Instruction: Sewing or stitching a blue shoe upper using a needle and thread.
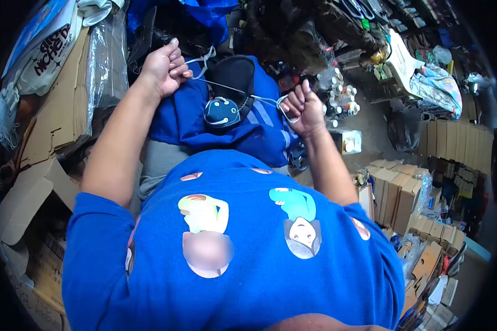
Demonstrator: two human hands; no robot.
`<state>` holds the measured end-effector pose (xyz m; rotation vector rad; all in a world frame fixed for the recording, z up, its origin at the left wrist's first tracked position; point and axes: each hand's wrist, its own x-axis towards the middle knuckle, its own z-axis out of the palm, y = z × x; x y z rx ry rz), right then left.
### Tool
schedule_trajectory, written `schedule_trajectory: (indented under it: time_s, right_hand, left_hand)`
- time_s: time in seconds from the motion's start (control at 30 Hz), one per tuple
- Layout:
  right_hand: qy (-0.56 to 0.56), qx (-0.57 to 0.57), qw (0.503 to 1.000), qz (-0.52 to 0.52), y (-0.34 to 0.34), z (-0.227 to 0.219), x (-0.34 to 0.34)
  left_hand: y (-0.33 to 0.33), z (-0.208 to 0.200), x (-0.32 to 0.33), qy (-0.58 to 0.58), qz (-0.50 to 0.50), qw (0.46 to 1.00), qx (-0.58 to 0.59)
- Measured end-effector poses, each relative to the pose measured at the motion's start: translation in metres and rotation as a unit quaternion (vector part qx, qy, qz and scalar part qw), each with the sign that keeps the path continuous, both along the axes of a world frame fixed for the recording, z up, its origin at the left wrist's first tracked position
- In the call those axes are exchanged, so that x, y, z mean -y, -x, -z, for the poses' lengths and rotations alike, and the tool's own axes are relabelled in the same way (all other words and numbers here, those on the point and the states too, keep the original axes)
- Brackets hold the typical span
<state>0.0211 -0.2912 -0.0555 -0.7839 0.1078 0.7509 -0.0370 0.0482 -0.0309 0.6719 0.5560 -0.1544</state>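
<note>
My left hand is raised at the upper left, fingers closed on a thin white thread pulled taut. My right hand is closed on the other end of the thread, where it loops by my fingers. Between the hands, on my lap, lies a dark shoe with a blue heel patch stitched in white, resting on blue cloth. The thread runs across the shoe from hand to hand.
Flattened cardboard and a clear plastic sheet stand to the left. Stacks of small brown boxes fill the right. Small white bottles sit on the floor beyond my right hand. A white cutting-board shape lies at the upper right.
</note>
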Motion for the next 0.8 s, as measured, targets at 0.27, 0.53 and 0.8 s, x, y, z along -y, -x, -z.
schedule_trajectory:
  time_s: [0.27,0.53,0.8]
  right_hand:
    - [0.464,0.191,0.837,-0.219,-0.026,0.004,0.099]
    - [0.37,0.46,0.738,-0.328,-0.05,-0.071,-0.044]
    - [0.521,0.435,0.664,-0.314,-0.024,-0.068,-0.059]
  left_hand:
    - [0.031,0.015,-0.115,-0.724,0.271,0.634,0.035]
    - [0.072,-0.065,0.091,-0.776,0.278,0.489,0.286]
    - [0.07,-0.027,0.084,-0.787,0.28,0.46,0.302]
